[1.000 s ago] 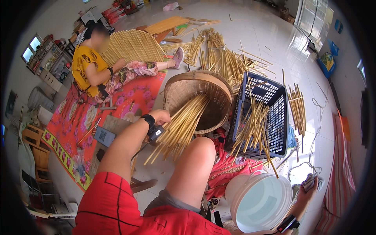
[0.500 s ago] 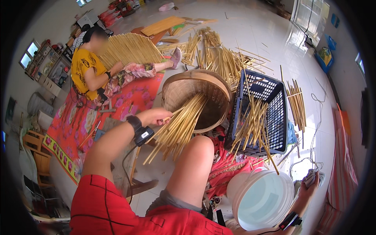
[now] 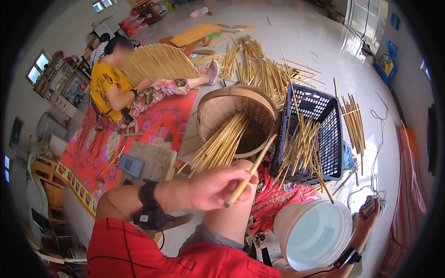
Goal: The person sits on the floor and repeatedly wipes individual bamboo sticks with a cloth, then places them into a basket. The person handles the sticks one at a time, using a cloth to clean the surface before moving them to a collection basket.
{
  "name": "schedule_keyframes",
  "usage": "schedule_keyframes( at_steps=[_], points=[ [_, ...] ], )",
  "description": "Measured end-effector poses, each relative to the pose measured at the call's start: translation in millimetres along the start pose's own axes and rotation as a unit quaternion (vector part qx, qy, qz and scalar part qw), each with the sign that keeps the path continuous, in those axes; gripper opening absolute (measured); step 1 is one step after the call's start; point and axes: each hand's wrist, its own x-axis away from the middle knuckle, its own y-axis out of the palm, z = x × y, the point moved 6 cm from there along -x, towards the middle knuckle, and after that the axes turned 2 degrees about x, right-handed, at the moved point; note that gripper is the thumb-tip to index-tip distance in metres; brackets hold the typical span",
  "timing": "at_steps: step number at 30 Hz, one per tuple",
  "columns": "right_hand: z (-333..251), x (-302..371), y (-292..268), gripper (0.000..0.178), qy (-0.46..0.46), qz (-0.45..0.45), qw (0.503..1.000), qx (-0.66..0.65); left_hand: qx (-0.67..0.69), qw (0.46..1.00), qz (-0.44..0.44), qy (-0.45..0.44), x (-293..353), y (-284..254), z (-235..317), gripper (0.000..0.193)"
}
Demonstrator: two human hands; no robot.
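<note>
My left hand [image 3: 218,187] is shut on a single bamboo stick [image 3: 250,172] that points up to the right, just above my bent knee [image 3: 241,167]. Behind it a round woven basket [image 3: 218,104] holds a bundle of bamboo sticks [image 3: 220,146] that leans out over its near rim. My right hand [image 3: 371,211] is low at the right, closed around a grey cloth-like thing [image 3: 372,202], beside a white plastic bucket [image 3: 317,231].
A dark blue plastic crate [image 3: 331,134] with several sticks stands right of the basket. More sticks lie scattered on the pale floor beyond. Another person in a yellow top [image 3: 111,85] sits on a red flowered mat [image 3: 92,143] at the left, handling a fan of sticks.
My left hand has drawn back from the stick bundle toward my knee and now holds one stick. The view has shifted slightly.
</note>
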Motion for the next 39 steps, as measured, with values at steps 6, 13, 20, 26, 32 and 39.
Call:
schedule_keyframes(
  at_steps=[6, 13, 20, 26, 32, 39],
  points=[
    [-8, 11, 9, 0.012, -0.032, 0.027, 0.999, -0.009, -0.168, 0.980, -0.093, -0.057, 5, 47, 2, 0.024],
    [-2, 6, 7, 0.014, 0.005, -0.012, 1.000, -0.028, -0.257, 0.949, -0.173, 0.056, -58, 55, -5, 0.021],
    [1, 23, 20, 0.018, 0.023, -0.010, 1.000, -0.012, -0.275, 0.912, -0.292, 0.087, -178, 97, -31, 0.020],
    [17, 37, 63, 0.017, 0.022, -0.033, 0.998, -0.044, -0.293, 0.903, -0.310, 0.044, -261, 107, -74, 0.019],
    [20, 61, 78, 0.023, 0.051, -0.036, 0.997, -0.050, -0.338, 0.887, -0.311, -0.043, -269, 104, -116, 0.018],
    [21, 77, 101, 0.031, 0.073, -0.085, 0.988, -0.107, -0.339, 0.893, -0.289, -0.065, -263, 98, -118, 0.017]
  ],
)
